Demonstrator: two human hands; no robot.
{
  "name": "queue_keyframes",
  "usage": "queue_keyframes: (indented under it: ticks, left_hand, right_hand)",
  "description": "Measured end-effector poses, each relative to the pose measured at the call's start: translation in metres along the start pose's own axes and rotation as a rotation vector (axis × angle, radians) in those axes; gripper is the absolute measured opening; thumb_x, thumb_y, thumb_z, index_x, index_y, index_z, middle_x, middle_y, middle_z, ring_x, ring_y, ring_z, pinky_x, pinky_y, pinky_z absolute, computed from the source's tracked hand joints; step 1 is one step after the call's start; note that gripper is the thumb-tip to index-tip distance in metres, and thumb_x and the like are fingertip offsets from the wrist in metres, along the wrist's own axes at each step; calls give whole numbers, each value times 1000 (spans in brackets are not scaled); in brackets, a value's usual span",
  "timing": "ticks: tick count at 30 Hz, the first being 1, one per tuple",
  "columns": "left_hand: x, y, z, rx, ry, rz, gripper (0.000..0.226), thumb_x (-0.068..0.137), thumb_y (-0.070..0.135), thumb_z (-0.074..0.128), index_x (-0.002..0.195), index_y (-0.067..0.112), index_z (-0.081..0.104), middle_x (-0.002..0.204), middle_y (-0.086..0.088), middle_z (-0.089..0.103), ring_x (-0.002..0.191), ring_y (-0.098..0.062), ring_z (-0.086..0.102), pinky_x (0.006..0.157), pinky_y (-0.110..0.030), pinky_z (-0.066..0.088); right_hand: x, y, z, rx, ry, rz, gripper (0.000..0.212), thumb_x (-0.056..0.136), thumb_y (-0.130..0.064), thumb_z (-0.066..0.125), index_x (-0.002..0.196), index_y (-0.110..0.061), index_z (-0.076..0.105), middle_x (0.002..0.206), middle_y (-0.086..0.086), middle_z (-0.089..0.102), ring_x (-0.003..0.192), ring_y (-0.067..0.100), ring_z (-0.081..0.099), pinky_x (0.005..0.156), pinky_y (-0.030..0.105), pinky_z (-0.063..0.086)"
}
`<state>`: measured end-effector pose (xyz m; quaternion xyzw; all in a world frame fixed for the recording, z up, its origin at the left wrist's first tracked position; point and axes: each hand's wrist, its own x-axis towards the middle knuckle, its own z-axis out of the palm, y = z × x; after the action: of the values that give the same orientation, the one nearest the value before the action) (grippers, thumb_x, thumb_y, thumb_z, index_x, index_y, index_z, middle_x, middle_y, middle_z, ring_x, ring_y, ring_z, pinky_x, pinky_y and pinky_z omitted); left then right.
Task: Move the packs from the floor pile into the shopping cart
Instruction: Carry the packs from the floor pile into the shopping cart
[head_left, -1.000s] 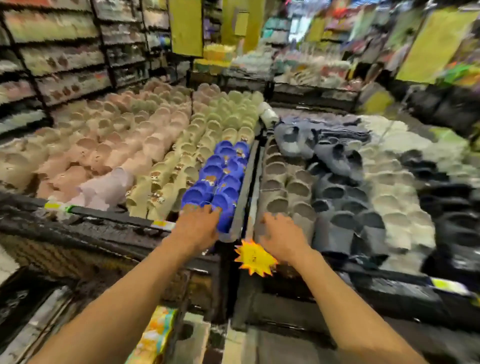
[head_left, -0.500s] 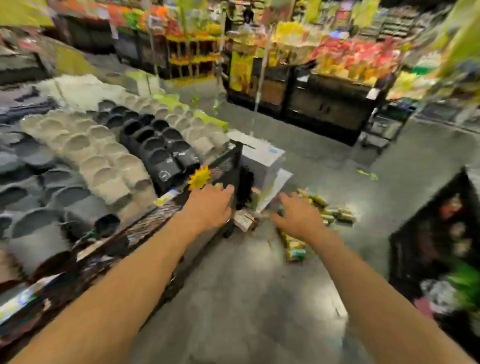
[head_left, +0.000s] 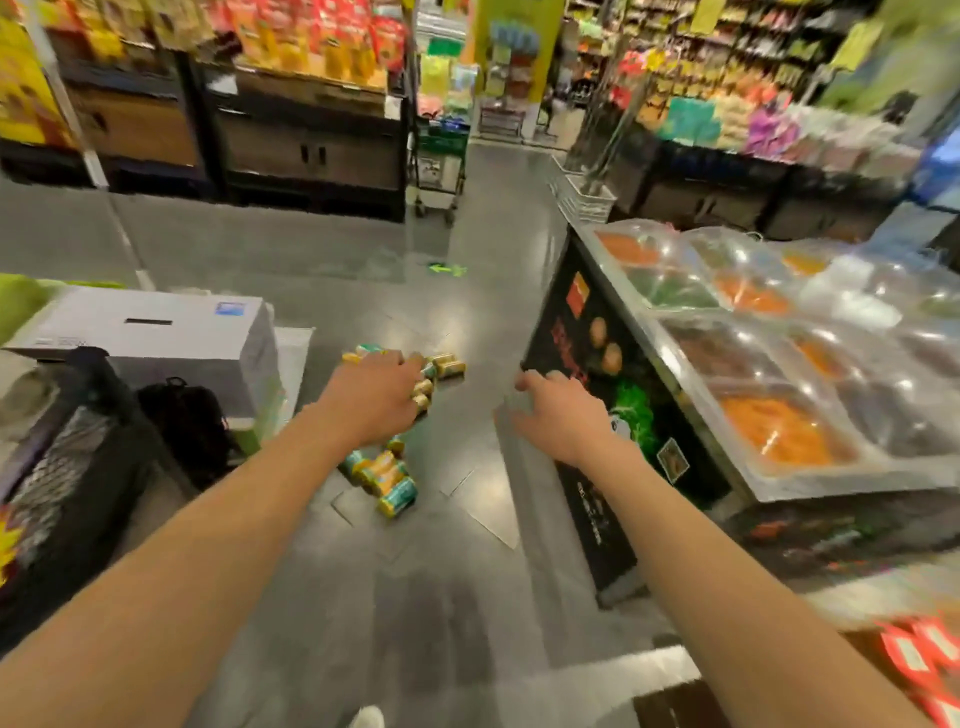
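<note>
A pile of yellow and teal packs (head_left: 387, 475) lies on the grey floor ahead of me, spread from the near packs up to further ones (head_left: 447, 365). My left hand (head_left: 376, 397) is stretched out in front of the pile with fingers loosely bent and holds nothing; it hides the pile's middle. My right hand (head_left: 558, 410) reaches forward to the right of the pile, fingers spread, empty, in front of the black side of a food counter. A shopping cart (head_left: 439, 171) stands far down the aisle.
A grey cardboard box (head_left: 156, 332) and a black bag (head_left: 189, 423) sit at the left by a dark display stand (head_left: 67, 467). A counter with clear domed lids (head_left: 779, 364) stands at the right. Shelves line the back.
My view has swung right, from the slipper display to the aisle floor. The pack pile now lies straight ahead under my left hand, and the food counter has come into view at the right.
</note>
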<state>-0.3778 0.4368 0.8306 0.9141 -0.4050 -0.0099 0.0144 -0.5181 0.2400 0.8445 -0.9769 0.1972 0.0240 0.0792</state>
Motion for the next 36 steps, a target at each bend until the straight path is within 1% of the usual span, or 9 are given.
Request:
queue_keyframes:
  ticks: [4,10,14,17,20,26,30,33,36]
  left_hand:
    - [62,-22,-2,-20,-6,55,46,93,33,52,135,16,44,123,-13,58,114,-35,58,84,-44,50]
    - [150,-40,11,-32,-46,99,54,94,35,51,145,23,37,128,-9,55,117,-33,56,84,-43,49]
    - [219,-51,31,-40,-83,71,51,93,35,51,141,23,40,128,-9,57,118,-33,57,86,-43,50]
    - [284,-56,42,-41,-140,51,50,92,32,51,141,25,41,128,-8,57,118,-31,56,85,-42,49]
    - [354,-57,43,-67,-143,-1,49,90,28,52,138,21,43,126,-9,58,117,-33,58,86,-43,50]
    - [478,-46,47,-79,-146,-44,51,93,32,51,142,22,40,130,-7,57,119,-32,57,86,-41,48]
    - [550,-49,56,-83,-172,-66,50,93,31,52,141,22,40,131,-6,55,119,-31,56,85,-40,47]
    - [605,-60,63,-83,-197,-82,51,92,32,52,141,22,40,132,-7,55,120,-31,56,89,-43,49]
    - [665,-83,75,-95,-227,-109,51,94,31,52,142,20,39,135,-8,54,123,-32,54,91,-42,48]
  right_hand:
    - [52,-5,-14,-1,6,48,50,97,-46,54,142,-28,46,132,5,55,118,27,55,90,43,51]
    - [140,10,-20,45,5,74,49,96,-44,59,140,-26,49,130,2,58,110,21,61,77,34,51]
    - [210,34,-7,79,-59,67,49,96,-42,58,141,-25,48,128,2,58,109,22,61,87,43,56]
    - [268,64,0,106,-95,48,51,96,-42,58,142,-26,47,132,3,58,113,22,60,91,44,56]
    - [327,102,-1,87,-96,24,54,96,-45,58,145,-27,44,138,2,54,119,24,58,91,43,55]
    - [448,167,-17,71,-117,5,55,97,-44,58,146,-25,43,135,3,55,117,25,58,91,44,56]
    - [529,187,-17,61,-154,-38,53,95,-43,59,144,-26,45,134,3,57,114,25,61,91,46,57]
    - [592,196,-10,32,-185,-73,55,95,-44,59,144,-26,44,135,4,57,115,25,60,92,47,56]
    - [660,201,2,11,-235,-108,57,94,-43,60,145,-26,43,136,5,56,118,26,58,93,48,55]
